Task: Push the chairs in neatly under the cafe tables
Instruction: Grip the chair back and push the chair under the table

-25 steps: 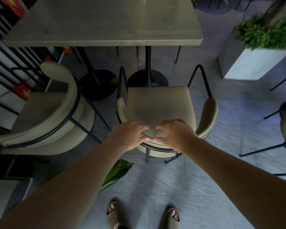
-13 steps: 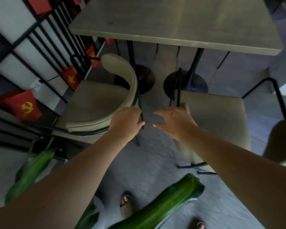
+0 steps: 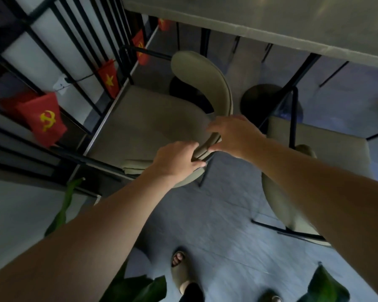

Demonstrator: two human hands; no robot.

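Half a second earlier both hands only reached, but now the left hand (image 3: 176,160) and right hand (image 3: 234,133) gripped the curved backrest (image 3: 207,83) of the left chair (image 3: 153,120), which stood turned sideways beside the cafe table (image 3: 271,16), ready for pushing.

Two chairs (image 3: 162,118) (image 3: 327,153), one table (image 3: 271,16), three red flags (image 3: 44,120) (image 3: 109,80) (image 3: 141,47), two hands (image 3: 175,160) (image 3: 234,134).

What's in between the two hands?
In the head view, the curved backrest of the left chair runs between the left hand and the right hand; both hands hold it.
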